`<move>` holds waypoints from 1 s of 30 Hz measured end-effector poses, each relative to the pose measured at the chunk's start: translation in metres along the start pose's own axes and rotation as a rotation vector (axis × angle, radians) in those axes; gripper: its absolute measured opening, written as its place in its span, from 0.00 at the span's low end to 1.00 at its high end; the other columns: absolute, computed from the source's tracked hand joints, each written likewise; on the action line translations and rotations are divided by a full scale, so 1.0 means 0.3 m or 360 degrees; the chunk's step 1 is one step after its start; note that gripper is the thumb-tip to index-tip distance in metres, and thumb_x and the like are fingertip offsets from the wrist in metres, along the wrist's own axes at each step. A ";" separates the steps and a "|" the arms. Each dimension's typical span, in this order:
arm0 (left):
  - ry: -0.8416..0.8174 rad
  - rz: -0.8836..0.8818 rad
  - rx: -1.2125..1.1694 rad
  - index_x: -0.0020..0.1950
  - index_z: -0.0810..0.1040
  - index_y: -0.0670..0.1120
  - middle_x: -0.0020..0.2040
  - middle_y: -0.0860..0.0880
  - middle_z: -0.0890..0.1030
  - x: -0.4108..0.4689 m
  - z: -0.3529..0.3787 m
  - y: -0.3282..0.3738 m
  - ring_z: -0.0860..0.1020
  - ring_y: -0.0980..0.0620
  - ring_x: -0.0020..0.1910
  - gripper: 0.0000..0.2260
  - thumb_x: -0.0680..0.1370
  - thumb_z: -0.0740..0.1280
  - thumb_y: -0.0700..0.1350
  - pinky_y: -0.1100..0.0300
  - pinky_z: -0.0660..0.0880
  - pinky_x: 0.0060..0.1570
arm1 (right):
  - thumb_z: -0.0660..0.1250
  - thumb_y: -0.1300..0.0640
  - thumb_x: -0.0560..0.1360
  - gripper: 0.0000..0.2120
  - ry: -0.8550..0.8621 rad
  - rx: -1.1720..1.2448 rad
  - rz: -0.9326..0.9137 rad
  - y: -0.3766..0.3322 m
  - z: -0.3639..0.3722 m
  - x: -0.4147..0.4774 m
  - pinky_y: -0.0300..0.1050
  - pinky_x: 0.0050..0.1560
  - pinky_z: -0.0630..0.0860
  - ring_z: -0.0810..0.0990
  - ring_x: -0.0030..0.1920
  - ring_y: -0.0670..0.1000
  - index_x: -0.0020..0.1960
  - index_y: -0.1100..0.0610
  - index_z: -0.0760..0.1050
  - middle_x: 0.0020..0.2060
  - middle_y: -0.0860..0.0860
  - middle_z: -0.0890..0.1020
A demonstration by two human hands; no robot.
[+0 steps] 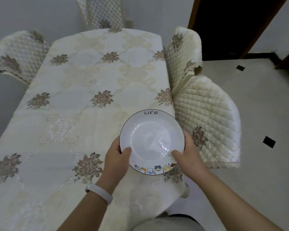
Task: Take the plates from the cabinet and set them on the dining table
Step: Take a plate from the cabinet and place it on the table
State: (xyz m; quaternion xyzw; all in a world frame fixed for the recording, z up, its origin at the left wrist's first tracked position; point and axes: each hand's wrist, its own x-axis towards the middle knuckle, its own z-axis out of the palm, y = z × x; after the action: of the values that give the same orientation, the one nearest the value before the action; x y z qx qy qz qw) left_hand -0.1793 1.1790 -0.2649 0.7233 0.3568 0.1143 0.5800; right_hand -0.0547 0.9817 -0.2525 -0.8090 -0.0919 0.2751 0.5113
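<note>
A white plate (pixel 150 135) with a thin dark rim, the word "Life" at its far edge and a row of cartoon cats at its near edge is held level over the right near part of the dining table (pixel 77 90). My left hand (pixel 116 157) grips its left rim, thumb on top. On the right rim my right hand (pixel 188 155) does the same. The table wears a cream cloth with brown flower prints. Whether the plate touches the cloth I cannot tell. The cabinet is out of view.
Quilted cream chairs surround the table: two on the right (pixel 205 120) (pixel 182 52), one at the far end (pixel 102 12), one at the far left (pixel 15 54). A tiled floor (pixel 257 97) lies to the right, with a dark doorway (pixel 227 25) beyond.
</note>
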 end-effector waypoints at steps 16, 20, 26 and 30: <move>0.0201 -0.0413 0.0365 0.50 0.69 0.59 0.40 0.55 0.79 0.191 0.124 -0.142 0.77 0.57 0.37 0.12 0.68 0.61 0.48 0.61 0.68 0.30 | 0.63 0.56 0.69 0.31 -0.0303 -0.0259 0.0105 0.157 0.049 0.360 0.50 0.40 0.80 0.80 0.41 0.48 0.68 0.40 0.58 0.49 0.43 0.79; 0.0154 -0.0509 0.0421 0.54 0.69 0.57 0.39 0.52 0.80 0.234 0.108 -0.182 0.77 0.55 0.37 0.14 0.70 0.63 0.46 0.61 0.67 0.29 | 0.63 0.55 0.70 0.30 -0.0373 -0.0334 0.0118 0.180 0.081 0.399 0.39 0.36 0.75 0.77 0.41 0.38 0.67 0.40 0.57 0.47 0.39 0.77; 0.0128 -0.0571 0.0392 0.53 0.69 0.58 0.39 0.55 0.79 0.259 0.110 -0.223 0.77 0.59 0.37 0.15 0.68 0.62 0.48 0.63 0.67 0.30 | 0.64 0.56 0.71 0.28 -0.0372 -0.0420 0.0140 0.220 0.117 0.427 0.44 0.41 0.75 0.77 0.45 0.47 0.67 0.44 0.58 0.46 0.40 0.75; 0.0115 -0.0611 0.0349 0.54 0.68 0.61 0.43 0.58 0.79 0.261 0.114 -0.253 0.76 0.62 0.41 0.16 0.68 0.62 0.47 0.65 0.69 0.32 | 0.65 0.56 0.71 0.27 -0.0351 -0.0480 0.0157 0.239 0.126 0.444 0.50 0.47 0.77 0.78 0.47 0.53 0.66 0.45 0.59 0.48 0.48 0.77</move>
State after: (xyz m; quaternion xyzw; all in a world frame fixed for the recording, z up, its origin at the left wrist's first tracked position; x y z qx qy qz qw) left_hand -0.1322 1.2094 -0.3647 0.6963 0.5187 -0.0118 0.4959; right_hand 0.0262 1.0353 -0.3744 -0.8450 -0.1476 0.3699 0.3569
